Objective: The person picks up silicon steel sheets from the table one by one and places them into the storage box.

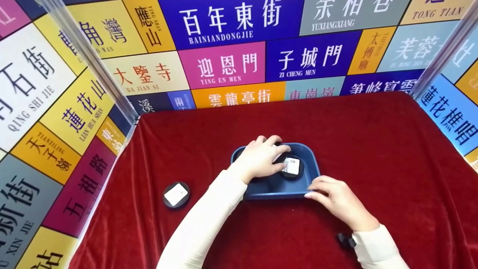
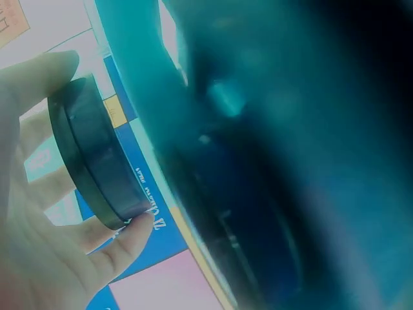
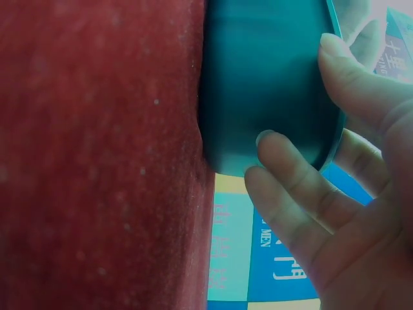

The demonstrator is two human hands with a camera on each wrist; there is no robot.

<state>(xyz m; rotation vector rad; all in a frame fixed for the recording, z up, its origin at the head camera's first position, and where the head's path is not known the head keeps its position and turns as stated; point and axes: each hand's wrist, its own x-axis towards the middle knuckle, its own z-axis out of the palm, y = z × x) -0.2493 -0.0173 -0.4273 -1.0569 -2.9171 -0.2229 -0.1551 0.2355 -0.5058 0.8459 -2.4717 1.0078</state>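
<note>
My left hand (image 1: 259,158) is over the left part of a blue tray (image 1: 278,195). Between its thumb and fingers it grips a round black case (image 2: 100,152) by the edge, clearest in the left wrist view. Inside the tray lies another round black case with a white label (image 1: 293,166), close to the left fingertips. My right hand (image 1: 341,200) holds the tray's near right corner. Its thumb is at the rim and two fingers lie against the outer wall, as the right wrist view shows. The left hand hides part of the tray's inside.
A third round black case with a white label (image 1: 176,195) lies on the dark red cloth (image 1: 369,149), left of the tray. Panels with large printed characters (image 1: 227,63) stand behind the table and along its sides. A small black object (image 1: 346,241) sits by the right cuff.
</note>
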